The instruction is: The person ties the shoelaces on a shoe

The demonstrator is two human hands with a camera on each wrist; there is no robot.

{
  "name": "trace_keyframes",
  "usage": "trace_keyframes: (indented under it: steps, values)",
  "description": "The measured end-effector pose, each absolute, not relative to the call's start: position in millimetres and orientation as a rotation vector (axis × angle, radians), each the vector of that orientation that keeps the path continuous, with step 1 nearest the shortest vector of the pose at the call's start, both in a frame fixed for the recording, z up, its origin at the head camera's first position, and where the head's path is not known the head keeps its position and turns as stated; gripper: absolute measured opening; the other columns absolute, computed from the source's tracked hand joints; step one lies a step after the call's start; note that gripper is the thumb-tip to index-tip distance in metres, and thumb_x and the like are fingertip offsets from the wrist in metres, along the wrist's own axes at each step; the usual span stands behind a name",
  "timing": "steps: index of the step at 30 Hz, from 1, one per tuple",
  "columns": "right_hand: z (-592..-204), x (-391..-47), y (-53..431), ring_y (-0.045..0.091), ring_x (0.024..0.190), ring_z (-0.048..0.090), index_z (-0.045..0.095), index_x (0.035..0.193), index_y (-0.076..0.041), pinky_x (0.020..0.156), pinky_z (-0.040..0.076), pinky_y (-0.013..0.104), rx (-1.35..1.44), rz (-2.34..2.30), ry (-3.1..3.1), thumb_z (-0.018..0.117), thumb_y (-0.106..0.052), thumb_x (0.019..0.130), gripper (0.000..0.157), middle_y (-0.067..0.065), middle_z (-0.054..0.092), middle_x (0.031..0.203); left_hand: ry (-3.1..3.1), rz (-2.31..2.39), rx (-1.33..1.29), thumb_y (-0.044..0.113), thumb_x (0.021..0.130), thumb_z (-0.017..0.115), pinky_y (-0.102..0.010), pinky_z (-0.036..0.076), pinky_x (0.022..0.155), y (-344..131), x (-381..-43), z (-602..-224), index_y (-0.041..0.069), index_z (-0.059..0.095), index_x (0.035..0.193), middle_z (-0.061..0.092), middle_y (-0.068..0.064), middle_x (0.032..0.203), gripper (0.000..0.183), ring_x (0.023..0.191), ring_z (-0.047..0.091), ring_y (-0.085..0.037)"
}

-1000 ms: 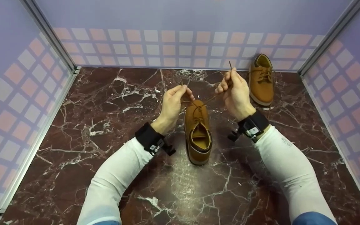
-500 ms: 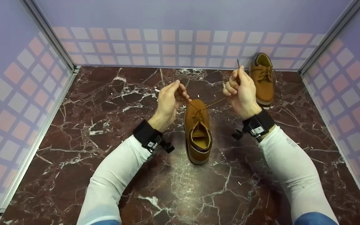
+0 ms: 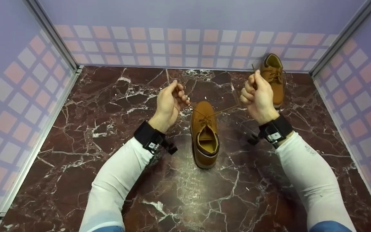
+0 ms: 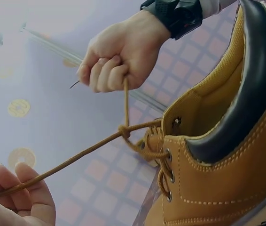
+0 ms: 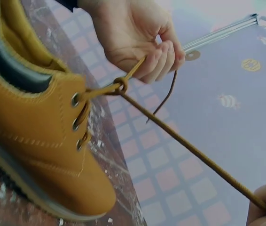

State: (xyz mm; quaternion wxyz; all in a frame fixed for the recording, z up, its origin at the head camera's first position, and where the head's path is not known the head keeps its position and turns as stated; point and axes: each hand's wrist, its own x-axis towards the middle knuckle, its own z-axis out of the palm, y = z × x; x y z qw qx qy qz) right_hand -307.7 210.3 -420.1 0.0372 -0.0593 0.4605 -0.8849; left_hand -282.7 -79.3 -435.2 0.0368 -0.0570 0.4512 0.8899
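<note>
A tan lace-up shoe (image 3: 204, 129) stands on the floor between both hands, toe pointing away. Its brown shoelace (image 4: 81, 153) has a crossing or small knot above the eyelets, seen in both wrist views. From there the two ends run apart, one to each hand. My left hand (image 3: 169, 104) holds one end, left of the toe; a loose tip hangs below its fingers in the right wrist view. On the other side my right hand (image 3: 258, 96) grips the other end in curled fingers, with the tip sticking up past the thumb. Both ends look taut.
A second tan shoe (image 3: 277, 87), laced, stands at the back right against the wall, partly behind the right hand. Panels with pink and white squares (image 3: 175, 46) enclose the dark red marble-patterned floor (image 3: 108, 106) at the back and sides.
Both hands have moved apart, the right one further right and the left one slightly left. The lace between them has drawn straighter, and its crossing sits lower against the shoe.
</note>
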Motion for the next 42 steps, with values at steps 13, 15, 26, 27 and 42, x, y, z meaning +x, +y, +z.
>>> trace_keyframes:
  steps: [13,15,26,27,42]
  values:
    - [-441.9,-303.8,242.3,0.011,0.054,0.007,0.052,0.083,-0.021,0.054,0.002,0.029,-0.119,-2.603,1.578,0.031,-0.042,0.124,0.050,-0.011,0.029,0.056,1.397,2.743,-0.232,0.029,0.122,0.044,-0.025,0.052,0.059,-93.8,-279.4,-447.8,0.012,0.063,0.089,0.049,0.007,0.067,0.041,0.060,0.050,-0.009]
    - [-447.4,-302.7,247.4,0.011,0.054,0.007,0.052,0.083,-0.021,0.054,0.003,0.029,-0.095,-2.595,1.581,0.032,-0.042,0.124,0.050,-0.011,0.029,0.056,1.397,2.746,-0.248,0.028,0.122,0.044,-0.025,0.052,0.058,-96.6,-278.1,-451.0,0.013,0.063,0.089,0.048,0.007,0.067,0.041,0.060,0.049,-0.008]
    - [-468.6,-298.7,274.6,0.010,0.056,0.008,0.056,0.082,-0.019,0.056,0.003,0.028,0.086,-2.554,1.499,0.034,-0.041,0.123,0.052,-0.011,0.032,0.053,1.354,2.712,-0.388,0.028,0.123,0.042,-0.024,0.041,0.055,-118.5,-268.5,-482.1,0.012,0.059,0.091,0.036,0.009,0.065,0.040,0.056,0.036,-0.007]
    - [-469.8,-298.6,276.8,0.011,0.056,0.007,0.056,0.082,-0.019,0.057,0.003,0.028,0.097,-2.555,1.492,0.035,-0.041,0.123,0.052,-0.011,0.033,0.053,1.353,2.704,-0.404,0.029,0.123,0.042,-0.024,0.041,0.055,-120.6,-267.3,-484.8,0.012,0.059,0.091,0.035,0.009,0.064,0.040,0.056,0.035,-0.007]
    - [-482.6,-298.7,291.6,0.011,0.058,0.005,0.057,0.084,-0.017,0.058,0.003,0.028,0.184,-2.540,1.482,0.034,-0.039,0.123,0.051,-0.012,0.037,0.049,1.358,2.669,-0.472,0.026,0.123,0.039,-0.023,0.048,0.056,-134.4,-259.9,-500.8,0.010,0.057,0.096,0.037,0.009,0.064,0.036,0.054,0.037,-0.007]
